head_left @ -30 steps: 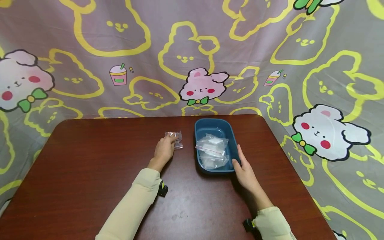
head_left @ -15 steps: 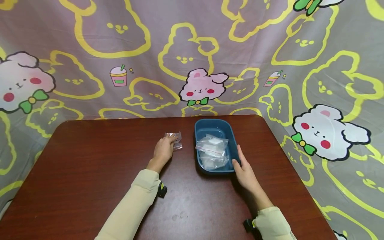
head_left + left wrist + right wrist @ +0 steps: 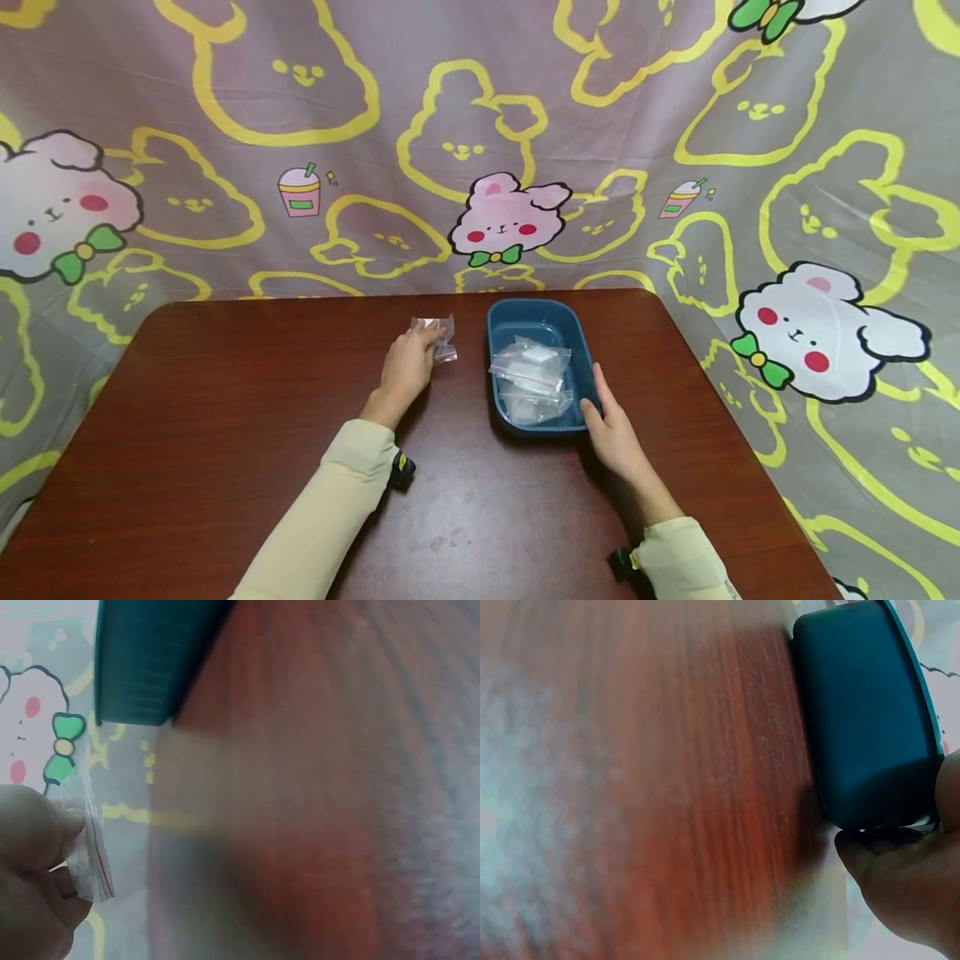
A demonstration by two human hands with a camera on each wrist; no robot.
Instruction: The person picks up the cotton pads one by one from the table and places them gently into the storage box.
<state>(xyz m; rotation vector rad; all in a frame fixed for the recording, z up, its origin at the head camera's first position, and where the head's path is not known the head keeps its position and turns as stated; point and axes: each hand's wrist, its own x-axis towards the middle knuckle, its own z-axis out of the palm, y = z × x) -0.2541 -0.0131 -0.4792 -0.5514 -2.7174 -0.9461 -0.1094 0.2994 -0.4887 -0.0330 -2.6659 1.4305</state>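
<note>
My left hand pinches a small clear zip-lock bag, left of the blue bin. The left wrist view shows the bag between thumb and curled fingers, its red seal line facing the camera. Part of the bag is hidden behind the fingers. At the near right corner of the blue plastic bin, my right hand grips the wall, thumb at the rim and fingers along the outside. Inside the bin lie several clear zip-lock bags with white contents, piled toward its near end.
A dark red-brown wooden table carries the bin. Behind and to the right, a patterned cloth with cartoon rabbits hangs close along the table's edges.
My left hand and the zip-lock bag have shifted slightly up in the head view over the last half second. The right hand and the bin hold their place.
</note>
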